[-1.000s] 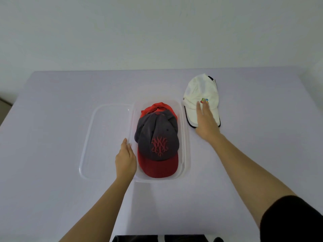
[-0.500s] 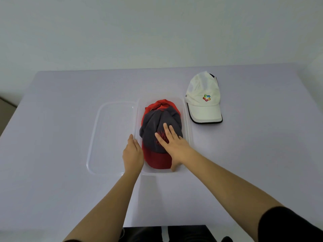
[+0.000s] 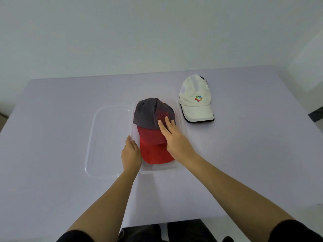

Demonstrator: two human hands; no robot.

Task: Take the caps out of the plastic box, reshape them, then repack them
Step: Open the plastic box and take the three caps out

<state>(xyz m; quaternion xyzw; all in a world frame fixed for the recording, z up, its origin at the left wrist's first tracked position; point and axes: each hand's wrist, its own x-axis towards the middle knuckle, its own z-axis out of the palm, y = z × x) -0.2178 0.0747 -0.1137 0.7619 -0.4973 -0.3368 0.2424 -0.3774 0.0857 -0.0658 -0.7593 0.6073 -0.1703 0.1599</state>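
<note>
A clear plastic box (image 3: 158, 170) stands mid-table. In it lies a red cap (image 3: 155, 155), its brim toward me. Above it is a grey cap (image 3: 147, 113) with a darker red brim, tilted up and back. My right hand (image 3: 174, 138) holds this grey cap at the brim's right side, fingers laid over the crown's embroidery, thumb hidden beneath. My left hand (image 3: 131, 153) rests with straight fingers against the box's left wall. A white cap (image 3: 194, 102) with a coloured logo lies on the table to the right of the box, brim toward me.
The box's clear lid (image 3: 104, 142) lies flat on the table, touching the box's left side. The lavender table (image 3: 244, 154) ends near my body. A dark object (image 3: 316, 115) shows past the right edge.
My right hand left the white cap, came onto the grey cap in the box, and has now raised it up and back, uncovering the red cap's brim. My left hand stayed at the box.
</note>
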